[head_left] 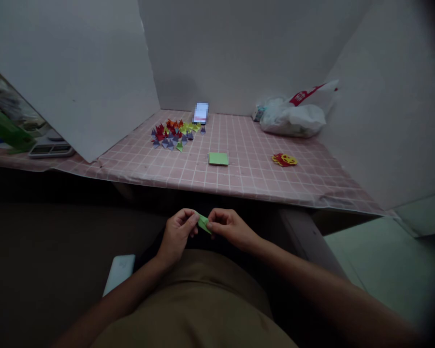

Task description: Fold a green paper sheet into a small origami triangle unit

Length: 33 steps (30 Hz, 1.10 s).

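Observation:
Between my two hands, above my lap and in front of the table edge, is a small piece of folded green paper [204,224]. My left hand [179,229] pinches its left end between thumb and fingers. At the right end, my right hand [230,227] is closed on the same paper with thumb and forefinger. A stack of square green paper [218,158] lies on the table ahead of my hands. Farther back on the left sits a cluster of small folded paper pieces [172,135] in red, orange, yellow, purple and green.
The table [246,179] has a pink checked cover. A lit phone [201,113] leans at the back. To the right are a white plastic bag [293,118] and red and yellow flat pieces [284,159]. White panels [239,58] enclose the table. A white slab-like device [119,273] lies beside my left forearm.

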Motion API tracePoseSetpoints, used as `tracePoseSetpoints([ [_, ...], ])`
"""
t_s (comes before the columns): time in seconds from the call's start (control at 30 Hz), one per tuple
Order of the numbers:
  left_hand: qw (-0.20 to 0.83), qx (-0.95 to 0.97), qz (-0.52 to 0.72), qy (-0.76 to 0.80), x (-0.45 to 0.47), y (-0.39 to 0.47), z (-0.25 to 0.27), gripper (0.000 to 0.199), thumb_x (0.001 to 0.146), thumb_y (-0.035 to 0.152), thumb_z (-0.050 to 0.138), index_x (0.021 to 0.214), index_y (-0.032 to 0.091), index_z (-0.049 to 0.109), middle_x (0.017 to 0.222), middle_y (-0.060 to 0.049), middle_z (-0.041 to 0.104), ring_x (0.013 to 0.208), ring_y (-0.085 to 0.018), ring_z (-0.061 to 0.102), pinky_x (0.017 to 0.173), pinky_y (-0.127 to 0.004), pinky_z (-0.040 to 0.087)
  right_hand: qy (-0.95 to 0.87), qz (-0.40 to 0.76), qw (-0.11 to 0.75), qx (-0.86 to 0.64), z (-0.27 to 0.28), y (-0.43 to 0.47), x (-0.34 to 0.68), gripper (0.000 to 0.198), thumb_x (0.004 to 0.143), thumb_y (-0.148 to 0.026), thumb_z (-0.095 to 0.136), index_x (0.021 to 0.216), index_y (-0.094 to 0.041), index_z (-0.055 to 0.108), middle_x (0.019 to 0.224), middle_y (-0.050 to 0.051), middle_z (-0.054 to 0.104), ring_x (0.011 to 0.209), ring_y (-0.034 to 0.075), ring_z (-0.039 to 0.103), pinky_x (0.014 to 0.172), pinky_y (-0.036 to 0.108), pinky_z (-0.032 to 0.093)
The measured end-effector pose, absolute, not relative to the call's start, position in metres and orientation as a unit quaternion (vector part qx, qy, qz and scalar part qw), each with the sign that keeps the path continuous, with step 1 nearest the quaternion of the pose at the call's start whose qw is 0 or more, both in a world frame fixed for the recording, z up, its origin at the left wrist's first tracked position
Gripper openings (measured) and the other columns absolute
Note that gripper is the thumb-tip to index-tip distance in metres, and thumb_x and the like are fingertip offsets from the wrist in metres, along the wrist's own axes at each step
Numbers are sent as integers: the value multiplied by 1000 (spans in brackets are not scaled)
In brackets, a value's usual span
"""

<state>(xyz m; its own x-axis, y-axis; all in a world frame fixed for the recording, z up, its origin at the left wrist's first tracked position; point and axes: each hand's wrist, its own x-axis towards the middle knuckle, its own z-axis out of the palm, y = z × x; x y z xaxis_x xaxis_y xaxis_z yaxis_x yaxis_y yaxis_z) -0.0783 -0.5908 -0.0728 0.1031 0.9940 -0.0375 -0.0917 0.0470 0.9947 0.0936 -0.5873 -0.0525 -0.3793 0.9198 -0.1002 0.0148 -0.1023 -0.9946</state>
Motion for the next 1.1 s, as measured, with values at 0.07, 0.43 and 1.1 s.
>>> tracePoseSetpoints([
  [0.07, 568, 495, 472, 457, -78, -591, -73, 17, 81, 32, 65, 78, 16, 62, 53, 5, 53, 48, -8, 45, 47, -19, 35, -565, 603, 382, -414, -50, -588, 94, 22, 78, -36, 65, 72, -17, 58, 61, -3, 56, 56, 11, 51, 57, 25, 41],
  [0.43, 622, 454, 464, 439, -77, -591, -77, 19, 79, 33, 68, 86, 15, 66, 58, 2, 62, 53, -10, 56, 57, -23, 46, -565, 575, 401, -435, -56, -587, 93, 20, 79, -34, 62, 71, -16, 58, 61, -3, 56, 53, 10, 50, 53, 24, 39],
  [1.1, 589, 501, 439, 458, -76, -591, -72, 18, 79, 32, 67, 80, 14, 66, 60, 1, 62, 54, -10, 55, 57, -23, 44, -606, 557, 369, -433, -59, -588, 91, 21, 83, -33, 57, 70, -16, 56, 60, -3, 54, 53, 10, 48, 52, 23, 37],
])
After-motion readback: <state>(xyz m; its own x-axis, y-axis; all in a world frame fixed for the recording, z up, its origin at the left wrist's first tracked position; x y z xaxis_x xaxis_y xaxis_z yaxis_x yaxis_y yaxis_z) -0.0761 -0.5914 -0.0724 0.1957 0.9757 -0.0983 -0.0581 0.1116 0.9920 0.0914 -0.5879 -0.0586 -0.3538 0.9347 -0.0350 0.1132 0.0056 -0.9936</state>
